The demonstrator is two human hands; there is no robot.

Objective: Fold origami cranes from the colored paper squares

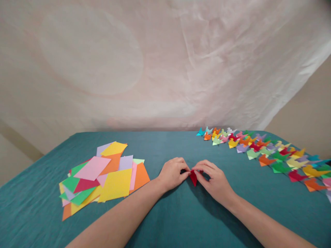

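Red paper, folded small into a pointed piece, was held between two bare hands near the middle of the table, its tip directed toward the wearer. At its upper left edge it was pinched between the thumb and fingertips of the left hand; at its upper right it was gripped by the fingertips and thumb of the right hand. Which folds had been made could not be told, since much of the piece was covered by the fingers. The table was covered by a dark teal cloth, on which shadows were cast below the right forearm.

To the left, well apart from the piece, a loose heap of coloured sheets was spread, with a pink sheet and a yellow sheet seen uncovered on top. To the right, folded paper birds in many colours were set out in slanting rows along the table's edge. Behind the table, a pale, wrinkled sheet of fabric was hung.
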